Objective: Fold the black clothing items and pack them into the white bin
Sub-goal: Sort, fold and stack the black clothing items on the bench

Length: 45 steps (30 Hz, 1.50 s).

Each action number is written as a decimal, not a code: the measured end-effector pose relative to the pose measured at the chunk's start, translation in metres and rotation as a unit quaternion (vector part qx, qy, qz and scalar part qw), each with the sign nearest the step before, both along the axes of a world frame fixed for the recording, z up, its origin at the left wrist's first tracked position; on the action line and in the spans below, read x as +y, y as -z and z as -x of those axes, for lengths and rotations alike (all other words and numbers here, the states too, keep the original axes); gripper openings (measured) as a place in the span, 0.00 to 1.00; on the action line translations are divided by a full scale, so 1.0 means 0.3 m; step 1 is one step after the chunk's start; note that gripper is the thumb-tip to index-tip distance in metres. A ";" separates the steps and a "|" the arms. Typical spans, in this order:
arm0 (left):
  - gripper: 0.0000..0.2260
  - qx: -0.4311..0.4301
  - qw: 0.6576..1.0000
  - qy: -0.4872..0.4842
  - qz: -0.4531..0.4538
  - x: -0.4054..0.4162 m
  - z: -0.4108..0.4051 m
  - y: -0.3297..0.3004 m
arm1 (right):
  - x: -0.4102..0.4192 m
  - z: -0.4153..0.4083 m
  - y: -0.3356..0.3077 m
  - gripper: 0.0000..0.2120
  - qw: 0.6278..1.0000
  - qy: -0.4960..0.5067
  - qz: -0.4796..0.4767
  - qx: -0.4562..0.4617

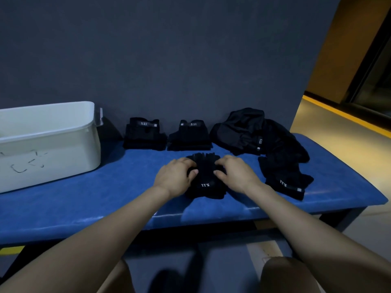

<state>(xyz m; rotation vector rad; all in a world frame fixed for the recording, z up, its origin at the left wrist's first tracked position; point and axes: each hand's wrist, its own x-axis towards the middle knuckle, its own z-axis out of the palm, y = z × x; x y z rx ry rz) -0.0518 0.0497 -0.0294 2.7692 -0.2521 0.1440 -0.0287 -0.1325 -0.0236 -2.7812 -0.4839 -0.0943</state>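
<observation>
A black garment with a white "5.11" label lies on the blue bench in front of me. My left hand grips its left side and my right hand grips its right side, fingers curled into the fabric. Two folded black stacks stand at the back by the wall. An unfolded black heap lies at the back right, and one more black garment lies flat to the right of my hands. The white bin stands at the left; its inside is hidden.
A dark grey wall rises directly behind the bench. The bench's right end drops off to a tan floor with a yellow stripe. My knees show below the front edge.
</observation>
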 end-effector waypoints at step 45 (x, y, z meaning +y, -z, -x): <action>0.05 0.095 0.957 0.143 0.233 0.072 0.033 -0.018 | -0.033 0.086 0.062 0.11 0.972 -0.064 -0.224 0.038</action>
